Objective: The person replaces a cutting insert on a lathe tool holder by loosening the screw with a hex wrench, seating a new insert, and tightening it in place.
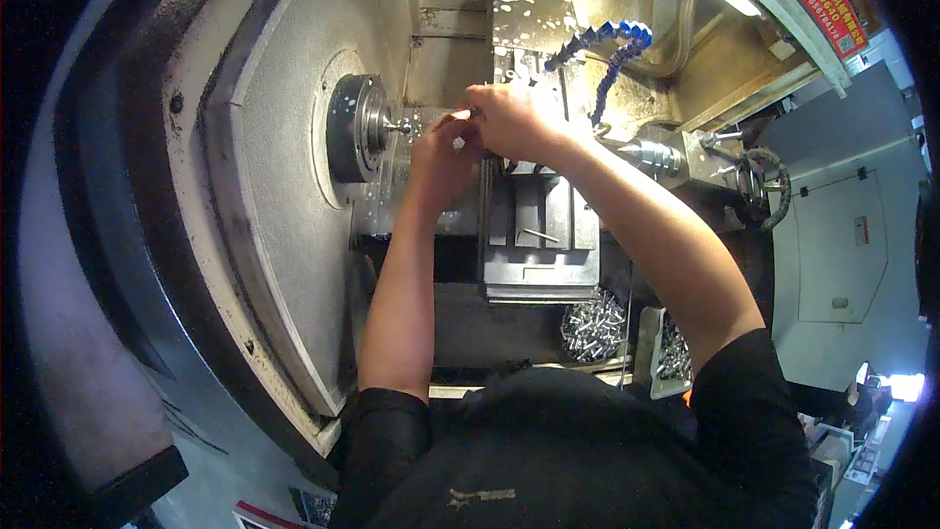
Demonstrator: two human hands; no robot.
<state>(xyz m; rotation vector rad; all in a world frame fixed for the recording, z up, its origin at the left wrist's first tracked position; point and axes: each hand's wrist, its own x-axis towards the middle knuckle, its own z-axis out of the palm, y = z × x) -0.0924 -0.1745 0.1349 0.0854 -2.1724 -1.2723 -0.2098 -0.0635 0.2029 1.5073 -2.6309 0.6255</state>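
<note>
My left hand [446,162] and my right hand [524,122] meet in front of the lathe's spindle, above the tool slide [540,266]. The left fingers are curled, with a small bright spot at them that I cannot identify. My right hand is closed close beside it, fingers bent toward the left hand; whatever it grips is hidden. Just left of my hands, the round dark spindle nose [354,127] carries a small shiny metal piece [399,126] at its centre. A thin metal rod [540,235] lies on the slide, nearer to me.
A blue segmented coolant hose [627,39] arches behind my right hand. To the right stands a metal tool holder [651,157] with fittings. Many small metal parts [594,325] lie heaped below the slide, beside a white tray [654,372] of similar parts. The machine's housing [284,167] rises at left.
</note>
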